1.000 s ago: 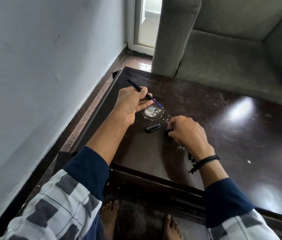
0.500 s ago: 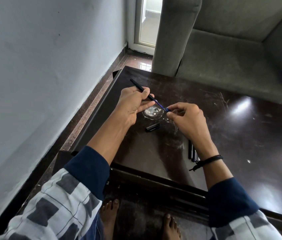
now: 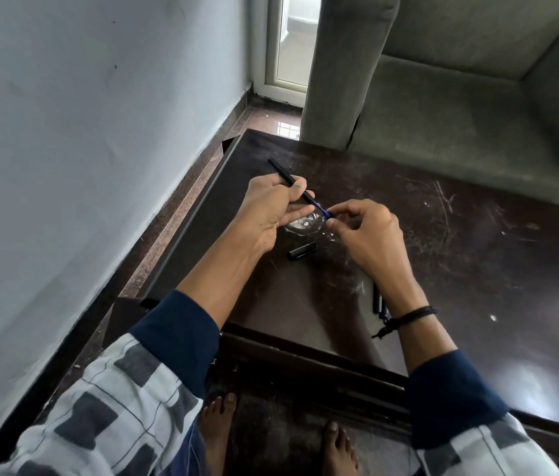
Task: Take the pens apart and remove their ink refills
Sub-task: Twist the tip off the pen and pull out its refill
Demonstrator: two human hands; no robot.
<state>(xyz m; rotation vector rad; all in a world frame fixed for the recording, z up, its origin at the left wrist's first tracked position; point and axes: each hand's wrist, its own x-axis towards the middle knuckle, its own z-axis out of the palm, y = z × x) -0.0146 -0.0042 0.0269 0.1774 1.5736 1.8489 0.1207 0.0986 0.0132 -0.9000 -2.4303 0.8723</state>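
Slim black pen (image 3: 283,173) — blue refill (image 3: 323,210) tip showing.

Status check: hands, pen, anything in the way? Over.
Left hand grips black pen barrel. Right hand pinches its blue tip. Loose cap lies on table, apart from both hands.

Checked sleeves (image 3: 99,417), navy cuffs (image 3: 178,333), wristband (image 3: 410,317)
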